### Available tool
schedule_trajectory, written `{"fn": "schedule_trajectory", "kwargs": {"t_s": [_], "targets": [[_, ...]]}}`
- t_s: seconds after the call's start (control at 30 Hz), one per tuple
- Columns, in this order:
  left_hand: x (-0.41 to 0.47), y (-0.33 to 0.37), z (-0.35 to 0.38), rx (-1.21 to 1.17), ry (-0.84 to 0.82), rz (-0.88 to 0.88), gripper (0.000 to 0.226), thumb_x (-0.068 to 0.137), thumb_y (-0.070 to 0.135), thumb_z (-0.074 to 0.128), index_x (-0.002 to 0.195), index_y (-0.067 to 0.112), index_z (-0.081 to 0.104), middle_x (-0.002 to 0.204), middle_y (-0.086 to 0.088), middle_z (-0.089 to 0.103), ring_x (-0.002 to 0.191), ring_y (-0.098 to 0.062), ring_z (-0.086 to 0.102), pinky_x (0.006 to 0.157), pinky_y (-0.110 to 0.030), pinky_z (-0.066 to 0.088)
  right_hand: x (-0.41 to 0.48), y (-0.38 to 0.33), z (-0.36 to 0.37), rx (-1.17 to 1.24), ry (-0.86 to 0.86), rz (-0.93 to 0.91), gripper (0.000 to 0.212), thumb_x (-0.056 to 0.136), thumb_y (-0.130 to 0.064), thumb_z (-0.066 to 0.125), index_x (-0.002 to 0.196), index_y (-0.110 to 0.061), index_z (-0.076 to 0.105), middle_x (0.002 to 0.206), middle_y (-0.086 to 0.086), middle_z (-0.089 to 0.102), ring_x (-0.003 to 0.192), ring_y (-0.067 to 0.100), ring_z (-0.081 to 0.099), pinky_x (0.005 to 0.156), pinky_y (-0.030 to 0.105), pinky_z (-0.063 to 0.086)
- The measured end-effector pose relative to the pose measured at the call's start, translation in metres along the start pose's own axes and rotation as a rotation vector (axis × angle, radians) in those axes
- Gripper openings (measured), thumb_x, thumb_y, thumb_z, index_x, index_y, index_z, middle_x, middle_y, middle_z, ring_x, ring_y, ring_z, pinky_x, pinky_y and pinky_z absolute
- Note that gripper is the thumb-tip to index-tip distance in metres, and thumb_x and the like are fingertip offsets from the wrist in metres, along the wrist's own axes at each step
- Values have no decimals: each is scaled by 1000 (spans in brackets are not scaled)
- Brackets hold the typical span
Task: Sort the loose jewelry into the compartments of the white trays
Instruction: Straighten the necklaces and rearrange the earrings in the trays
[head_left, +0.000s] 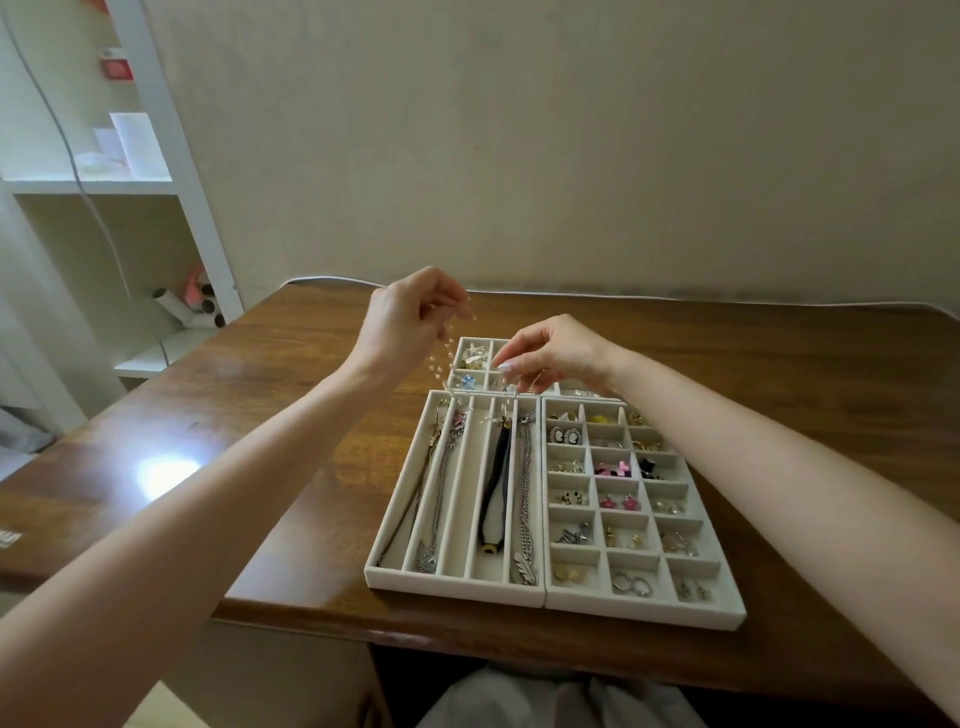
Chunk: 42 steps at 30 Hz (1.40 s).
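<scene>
Desk (260, 467), brown glossy wood, carried two white trays side by side, touching: long-slot white tray (452, 590) with necklaces at left, white grid tray (644, 610) with earrings and rings at right. Beyond, right hand (556, 353) fingers pinched together on low end of pale beaded chain (441, 358), over small white tray (460, 358). Left hand (415, 317), raised, fingers clamped on chain's top end; chain hung above trays' far edge.

The tabletop (182, 441) is being left free at 9 and 3 o'clock of the white trays (452, 584); 12 o'clock is being blocked by the left hand (410, 317), the right hand (550, 353) and a bead strand (441, 358).
</scene>
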<state>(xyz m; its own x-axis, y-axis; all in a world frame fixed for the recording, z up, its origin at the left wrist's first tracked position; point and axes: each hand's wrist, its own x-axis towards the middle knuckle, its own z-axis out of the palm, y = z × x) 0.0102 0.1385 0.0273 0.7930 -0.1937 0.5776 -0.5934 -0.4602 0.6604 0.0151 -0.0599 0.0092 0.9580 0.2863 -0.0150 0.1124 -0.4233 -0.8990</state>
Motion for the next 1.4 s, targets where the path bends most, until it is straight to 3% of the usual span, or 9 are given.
{"fn": "schedule_trajectory", "kwargs": {"t_s": [0.07, 0.2, 0.3, 0.43, 0.53, 0.6, 0.77, 0.93, 1.4], "targets": [[5, 0, 0, 26, -67, 46, 16, 87, -3, 55, 93, 11, 61, 85, 1, 71, 56, -8, 57, 61, -17, 50, 0, -5, 2, -30, -3, -50, 30, 85, 1, 64, 114, -6, 63, 101, 11, 69, 68, 17, 63, 58, 23, 53], [12, 3, 3, 60, -222, 82, 17, 85, 7, 62, 99, 16, 62, 89, 10, 66, 76, 1, 59, 73, -11, 45, 0, -20, 6, 265, -103, -154, 54, 84, 7, 61, 133, -9, 45, 117, 13, 63, 76, 19, 64, 65, 27, 53], [14, 6, 5, 84, -292, 120, 24, 81, 8, 69, 103, 11, 61, 89, 8, 61, 76, -2, 56, 69, -9, 42, 3, -27, 8, 265, -105, -185, 50, 83, 9, 60, 129, -1, 45, 102, 13, 60, 77, 19, 63, 67, 28, 54], [16, 5, 5, 209, -61, 202, 27, 74, -7, 63, 97, 6, 64, 93, 2, 56, 75, -7, 57, 65, -5, 41, 5, -31, 9, 119, -5, -149, 28, 83, -2, 66, 110, -6, 59, 71, 7, 51, 52, 10, 45, 49, 23, 39], [14, 4, 7, 241, -35, 117, 16, 78, 7, 68, 94, 9, 62, 93, 1, 56, 79, -13, 58, 69, -14, 45, 5, -30, 5, 109, 56, -151, 6, 87, -12, 66, 90, -6, 66, 50, 0, 42, 43, 9, 31, 44, 22, 26], [12, 3, 9, 164, -106, 17, 11, 83, 15, 66, 90, 10, 59, 84, 1, 64, 76, -14, 62, 73, -23, 49, 5, -29, 1, 176, 50, -169, 11, 90, -13, 63, 83, -4, 66, 45, -2, 41, 41, 9, 29, 43, 21, 23], [6, 6, 6, -335, -305, -254, 16, 85, 16, 65, 95, 9, 55, 77, -1, 67, 71, -14, 66, 75, -22, 52, 3, -27, 0, 284, 16, -200, 17, 93, -18, 57, 81, -9, 65, 56, 1, 52, 48, 11, 37, 43, 18, 30], [-9, -5, 6, -323, -472, -338, 7, 87, 13, 62, 88, 6, 60, 71, -3, 64, 63, -13, 65, 71, -28, 56, 11, -35, -4, 486, 157, -204, 18, 96, -19, 53, 80, -12, 58, 60, 0, 60, 46, 9, 43, 40, 17, 29], [-35, -42, 4, -557, -219, -587, 11, 85, 0, 61, 80, 10, 60, 82, -5, 67, 72, -14, 63, 75, -24, 54, 14, -17, -16, 524, 347, -117, 20, 93, -19, 54, 75, -13, 59, 62, 1, 60, 45, 10, 40, 41, 19, 25]]}}
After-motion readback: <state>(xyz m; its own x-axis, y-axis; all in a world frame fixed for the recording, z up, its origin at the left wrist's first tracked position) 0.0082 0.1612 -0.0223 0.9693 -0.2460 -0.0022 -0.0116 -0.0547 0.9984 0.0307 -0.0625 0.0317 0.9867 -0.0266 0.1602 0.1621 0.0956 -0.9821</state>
